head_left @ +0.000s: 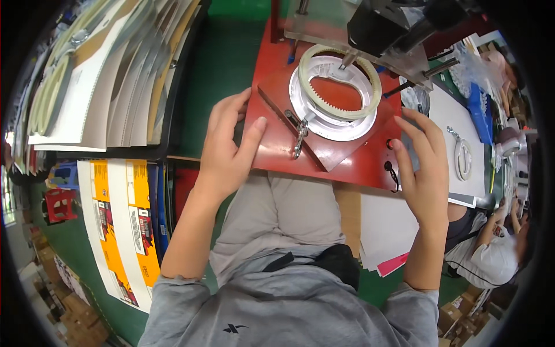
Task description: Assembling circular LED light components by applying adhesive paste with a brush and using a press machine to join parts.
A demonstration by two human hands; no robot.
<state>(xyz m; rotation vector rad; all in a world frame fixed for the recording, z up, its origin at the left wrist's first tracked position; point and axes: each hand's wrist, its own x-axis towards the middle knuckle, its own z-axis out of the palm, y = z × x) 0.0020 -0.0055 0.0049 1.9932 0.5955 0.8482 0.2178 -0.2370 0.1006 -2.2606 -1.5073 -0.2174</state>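
Note:
In front of me is a press with a red metal base [272, 147] and a raised red block [329, 153]. On the block lies a round white-silver metal piece [300, 110]. Over it sits a cream ring with inner teeth [374, 92], slightly offset. A small metal clasp with links [300, 139] lies at the block's near-left side. My left hand [224, 144] rests at the base's left edge, fingers stretched and thumb apart. At the right edge, my right hand [425, 159] has its fingers spread, a fingertip close to a red button [390, 144]. Neither hand holds anything.
Above the rings hang a clear plate [324, 29] and a black press head [378, 26]. Cardboard sheets with cream rings [115, 87] stand at left, over printed yellow-and-white sheets [115, 225]. Another ring with a clasp [463, 159] lies at right, near a blue bin [480, 113]. A co-worker [491, 254] sits far right.

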